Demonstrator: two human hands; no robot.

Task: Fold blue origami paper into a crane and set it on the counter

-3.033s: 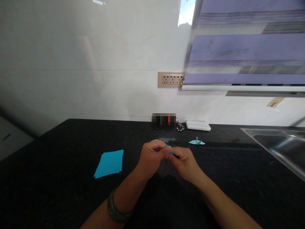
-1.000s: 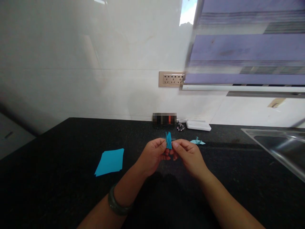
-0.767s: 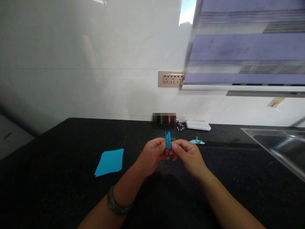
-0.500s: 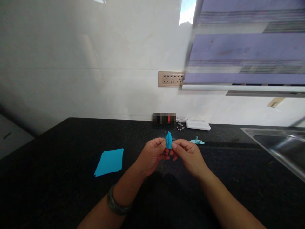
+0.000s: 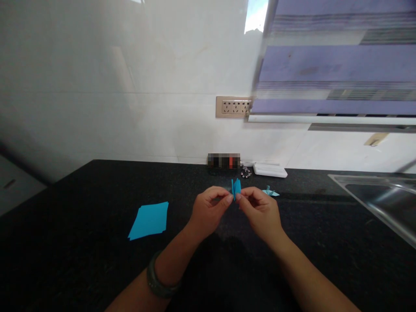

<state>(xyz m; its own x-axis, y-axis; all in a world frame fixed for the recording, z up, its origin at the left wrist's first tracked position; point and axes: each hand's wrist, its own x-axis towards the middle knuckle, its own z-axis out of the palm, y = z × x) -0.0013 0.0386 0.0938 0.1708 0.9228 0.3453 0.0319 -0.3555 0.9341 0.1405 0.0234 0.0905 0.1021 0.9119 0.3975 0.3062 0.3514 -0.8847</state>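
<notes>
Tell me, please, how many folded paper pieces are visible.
2: the blue folded piece, held between the left hand and right hand; the pale folded piece, on the counter beyond the right hand, which partly hides it.

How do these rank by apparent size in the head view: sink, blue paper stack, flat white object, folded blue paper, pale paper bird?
1. Sink, cut off by the frame
2. Blue paper stack
3. Flat white object

Folded blue paper and pale paper bird: too alike to rank, both partly covered.
</notes>
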